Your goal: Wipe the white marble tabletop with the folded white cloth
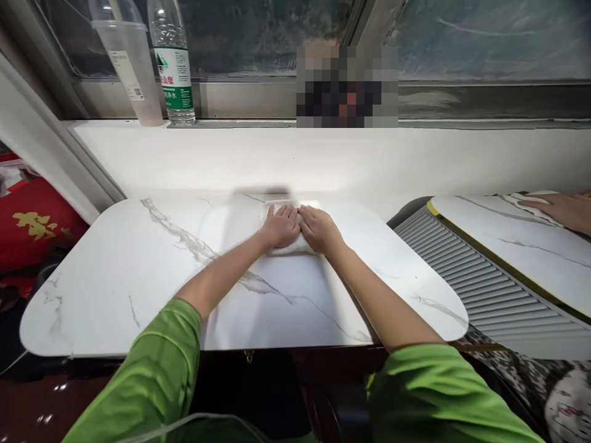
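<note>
My left hand (279,226) and my right hand (318,229) lie side by side, palms down, on a folded white cloth (290,247) near the far edge of a white marble-patterned table (138,277). The fingers of both hands are stretched flat and pressed onto the cloth, pointing away from me. Most of the cloth is hidden under the hands. Green sleeves cover both my upper arms.
A clear plastic cup (127,61) and a water bottle (172,61) stand on the window sill at the back left. Another person's hand (561,209) rests on a cloth on a second table (498,240) at the right. Red fabric (32,227) lies left.
</note>
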Demonstrator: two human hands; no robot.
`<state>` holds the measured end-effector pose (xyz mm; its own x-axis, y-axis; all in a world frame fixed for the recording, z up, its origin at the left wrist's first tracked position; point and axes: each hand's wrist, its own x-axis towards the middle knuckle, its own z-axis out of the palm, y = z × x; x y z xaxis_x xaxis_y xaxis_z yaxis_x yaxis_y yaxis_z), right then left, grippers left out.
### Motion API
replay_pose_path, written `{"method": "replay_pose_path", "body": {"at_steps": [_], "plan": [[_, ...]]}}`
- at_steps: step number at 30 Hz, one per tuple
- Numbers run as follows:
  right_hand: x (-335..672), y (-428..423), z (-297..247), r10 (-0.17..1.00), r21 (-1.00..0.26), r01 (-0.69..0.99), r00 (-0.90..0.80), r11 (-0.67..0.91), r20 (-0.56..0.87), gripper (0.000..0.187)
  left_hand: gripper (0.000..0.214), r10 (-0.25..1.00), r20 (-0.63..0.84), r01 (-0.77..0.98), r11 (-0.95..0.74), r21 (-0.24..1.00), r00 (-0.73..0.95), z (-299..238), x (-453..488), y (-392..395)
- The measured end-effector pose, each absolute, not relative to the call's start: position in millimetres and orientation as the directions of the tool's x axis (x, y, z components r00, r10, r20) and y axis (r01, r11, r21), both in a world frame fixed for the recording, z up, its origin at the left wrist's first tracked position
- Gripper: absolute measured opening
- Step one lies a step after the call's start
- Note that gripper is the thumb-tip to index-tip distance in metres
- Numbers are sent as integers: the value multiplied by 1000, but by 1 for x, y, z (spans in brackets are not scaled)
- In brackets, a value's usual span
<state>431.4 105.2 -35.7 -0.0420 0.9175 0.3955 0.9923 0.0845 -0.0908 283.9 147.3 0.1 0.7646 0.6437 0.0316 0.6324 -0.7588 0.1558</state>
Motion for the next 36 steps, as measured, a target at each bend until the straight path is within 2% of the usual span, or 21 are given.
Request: {"method": "replay_pose_path", "body": {"at_steps": [7, 11, 15, 23, 29, 36], "plan": [[352, 15, -34, 924, -42, 998, -24, 44, 382, 54, 57, 556, 9, 548, -823, 148, 831, 4, 209, 79], [319, -24, -36, 898, -29, 994, -83, 105, 432, 54, 58, 556, 15, 550, -825, 130, 831, 5, 172, 40], [308, -31, -33, 904, -40, 985, -140, 170, 403, 53, 57, 586, 19, 578, -804, 141, 810, 6, 156, 25], [330, 38, -23, 922, -136, 964, -171, 230, 348, 52, 55, 735, 61, 711, -671, 212, 675, 3, 180, 74], [343, 111, -21, 937, -128, 976, -128, 178, 325, 51, 56, 759, 74, 740, -649, 177, 647, 0, 203, 143], [354, 171, -25, 930, -226, 965, -44, 134, 364, 48, 53, 755, 103, 735, -654, 178, 647, 2, 216, 201]]}}
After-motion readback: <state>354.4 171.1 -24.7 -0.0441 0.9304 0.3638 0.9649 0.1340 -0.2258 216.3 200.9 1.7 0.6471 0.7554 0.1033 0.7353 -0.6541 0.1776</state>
